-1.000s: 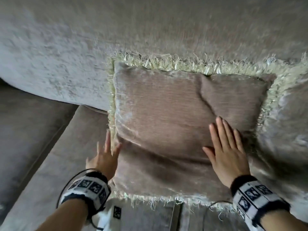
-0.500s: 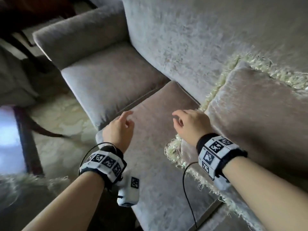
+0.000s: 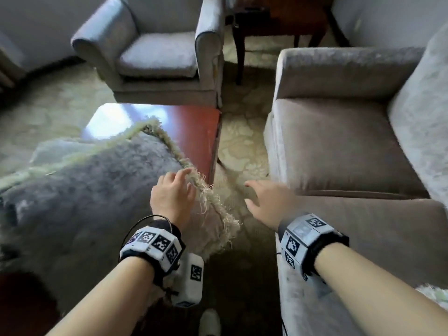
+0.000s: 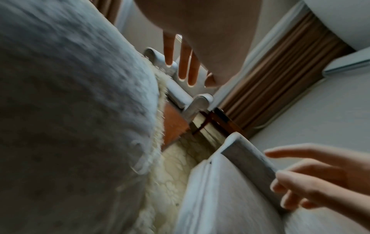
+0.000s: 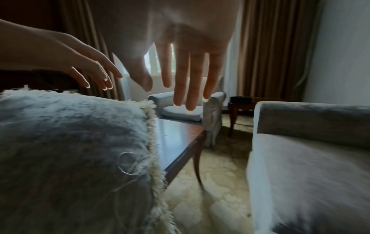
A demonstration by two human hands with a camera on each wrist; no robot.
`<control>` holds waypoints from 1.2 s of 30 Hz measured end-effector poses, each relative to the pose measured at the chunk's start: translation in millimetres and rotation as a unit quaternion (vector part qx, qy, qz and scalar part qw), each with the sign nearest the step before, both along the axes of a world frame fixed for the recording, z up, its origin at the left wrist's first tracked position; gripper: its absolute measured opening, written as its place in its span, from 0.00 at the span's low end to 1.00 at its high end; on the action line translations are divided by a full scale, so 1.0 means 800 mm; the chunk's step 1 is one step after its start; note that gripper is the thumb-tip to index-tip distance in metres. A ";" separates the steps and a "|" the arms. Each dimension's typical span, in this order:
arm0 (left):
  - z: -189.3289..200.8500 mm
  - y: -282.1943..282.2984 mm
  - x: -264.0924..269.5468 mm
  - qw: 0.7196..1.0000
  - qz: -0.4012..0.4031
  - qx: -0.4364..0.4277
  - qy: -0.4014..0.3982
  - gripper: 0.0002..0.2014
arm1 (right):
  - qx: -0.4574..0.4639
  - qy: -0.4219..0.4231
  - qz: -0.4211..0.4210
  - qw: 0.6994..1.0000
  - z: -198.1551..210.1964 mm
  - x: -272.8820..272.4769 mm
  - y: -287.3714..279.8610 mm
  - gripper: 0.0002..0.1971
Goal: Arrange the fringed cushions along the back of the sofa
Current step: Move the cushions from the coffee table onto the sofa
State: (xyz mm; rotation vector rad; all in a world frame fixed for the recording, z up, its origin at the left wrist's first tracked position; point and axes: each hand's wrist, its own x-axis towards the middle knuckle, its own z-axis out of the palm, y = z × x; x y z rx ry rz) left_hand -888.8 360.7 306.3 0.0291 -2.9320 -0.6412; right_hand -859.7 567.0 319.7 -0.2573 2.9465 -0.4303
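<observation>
A grey furry cushion (image 3: 84,190) with a cream fringe lies on the red-brown coffee table (image 3: 196,132) at the left. My left hand (image 3: 173,192) hovers over its fringed right edge with fingers loosely spread, holding nothing; the wrist view shows these fingers (image 4: 184,63) straight above the cushion (image 4: 70,110). My right hand (image 3: 261,197) is open in the air between the cushion and the sofa seat (image 3: 339,146), its fingers (image 5: 186,71) straight beside the cushion (image 5: 70,134). The fringe of another cushion (image 3: 434,294) peeks in at the lower right on the sofa.
The sofa back (image 3: 424,112) rises at the far right. A grey armchair (image 3: 157,52) stands beyond the coffee table, with a dark side table (image 3: 278,18) behind it. Patterned carpet (image 3: 240,141) runs between table and sofa.
The view swung left from the sofa. Both hands left the cushion leaning on the sofa back and now reach over the cushion on the coffee table.
</observation>
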 end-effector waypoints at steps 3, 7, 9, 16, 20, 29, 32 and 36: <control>-0.017 -0.099 -0.008 0.995 0.097 -0.016 -0.028 0.26 | 0.014 -0.045 0.059 0.997 -0.013 -0.039 -0.096 0.35; -0.057 -0.219 0.000 0.979 0.188 -0.059 -0.047 0.38 | 0.020 -0.068 0.127 0.989 -0.059 -0.078 -0.215 0.47; -0.084 -0.264 0.015 0.978 0.167 -0.106 -0.061 0.38 | 0.029 -0.074 0.145 0.986 -0.084 -0.092 -0.254 0.50; -0.158 -0.357 0.046 0.948 0.282 -0.033 -0.145 0.45 | 0.006 -0.101 0.073 0.992 -0.174 -0.153 -0.308 0.56; -0.177 -0.360 0.043 0.916 0.349 0.088 -0.178 0.49 | -0.017 -0.122 0.071 0.990 -0.192 -0.183 -0.292 0.58; -0.181 -0.374 0.024 0.912 0.326 0.090 -0.232 0.53 | -0.046 -0.247 0.036 0.967 -0.217 -0.233 -0.285 0.65; -0.177 -0.371 0.016 0.908 0.337 0.089 -0.232 0.53 | -0.041 -0.258 0.013 0.965 -0.217 -0.240 -0.287 0.70; -0.176 -0.366 0.015 0.907 0.354 0.082 -0.215 0.53 | -0.047 -0.240 0.012 0.970 -0.223 -0.243 -0.285 0.71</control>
